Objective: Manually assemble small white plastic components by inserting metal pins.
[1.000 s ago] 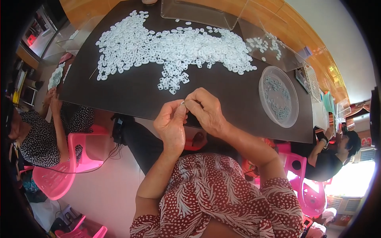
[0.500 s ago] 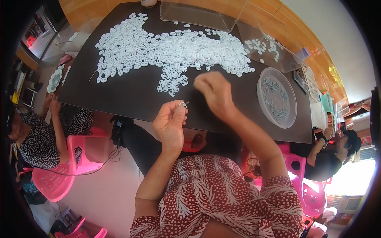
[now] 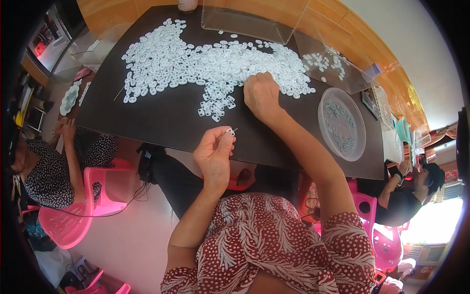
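Note:
My left hand point(image 3: 214, 159) is closed above the table's near edge, pinching a small white plastic piece point(image 3: 230, 131) between thumb and finger. A thin grey bit sticks out beside that piece. My right hand point(image 3: 263, 95) reaches to the near edge of a broad pile of white oval pieces with holes point(image 3: 220, 61). Its fingers are curled down at the pile, and their tips are hidden. Between the hands and the pile lies a smaller cluster of squarer white pieces point(image 3: 215, 100). To the right stands a round clear tray point(image 3: 342, 122) with small grey-green parts along its inside.
Clear plastic boxes point(image 3: 249, 24) stand at the back, one with loose white pieces near it. A thin stick point(image 3: 118, 93) lies left of the pile, and a white jar point(image 3: 187, 5) is at the far edge. Other people sit at left point(image 3: 44, 157) and right point(image 3: 421, 186).
My right hand has moved from above the bare tabletop forward to the pile's near edge. The left hand keeps its pinch on the white piece, almost in place.

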Tool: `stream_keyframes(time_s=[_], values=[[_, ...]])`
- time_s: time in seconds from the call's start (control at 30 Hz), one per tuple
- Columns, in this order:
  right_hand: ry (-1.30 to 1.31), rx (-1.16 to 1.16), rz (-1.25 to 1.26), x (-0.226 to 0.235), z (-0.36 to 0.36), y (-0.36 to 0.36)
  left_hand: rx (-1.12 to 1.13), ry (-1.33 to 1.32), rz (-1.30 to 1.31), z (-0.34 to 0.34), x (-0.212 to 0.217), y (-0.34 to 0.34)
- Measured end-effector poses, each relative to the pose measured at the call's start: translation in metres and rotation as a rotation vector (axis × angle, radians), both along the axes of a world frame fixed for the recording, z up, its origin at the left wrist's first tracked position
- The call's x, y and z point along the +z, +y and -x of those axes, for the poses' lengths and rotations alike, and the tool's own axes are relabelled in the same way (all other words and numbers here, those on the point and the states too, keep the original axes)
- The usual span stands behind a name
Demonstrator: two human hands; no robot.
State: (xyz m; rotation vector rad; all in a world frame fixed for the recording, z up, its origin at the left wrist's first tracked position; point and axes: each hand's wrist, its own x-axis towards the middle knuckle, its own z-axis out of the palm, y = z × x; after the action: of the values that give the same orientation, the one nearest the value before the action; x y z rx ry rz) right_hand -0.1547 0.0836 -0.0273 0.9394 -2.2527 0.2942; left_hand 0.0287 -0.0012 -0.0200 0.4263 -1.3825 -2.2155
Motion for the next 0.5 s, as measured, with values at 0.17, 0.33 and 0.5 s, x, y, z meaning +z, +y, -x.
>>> stream_keyframes(time_s=[0.17, 0.33, 0.5], values=[[-0.064, 0.097, 0.094, 0.007, -0.006, 0.013, -0.019, -0.001, -0.014, -0.002, 0.000, 0.000], [-0.758, 0.137, 0.371, 0.035, -0.035, 0.031, -0.023, 0.021, -0.046, -0.002, 0.001, -0.001], [-1.453, 0.191, 0.734, 0.049, -0.052, 0.042, -0.032, 0.015, -0.041, -0.001, 0.002, -0.003]])
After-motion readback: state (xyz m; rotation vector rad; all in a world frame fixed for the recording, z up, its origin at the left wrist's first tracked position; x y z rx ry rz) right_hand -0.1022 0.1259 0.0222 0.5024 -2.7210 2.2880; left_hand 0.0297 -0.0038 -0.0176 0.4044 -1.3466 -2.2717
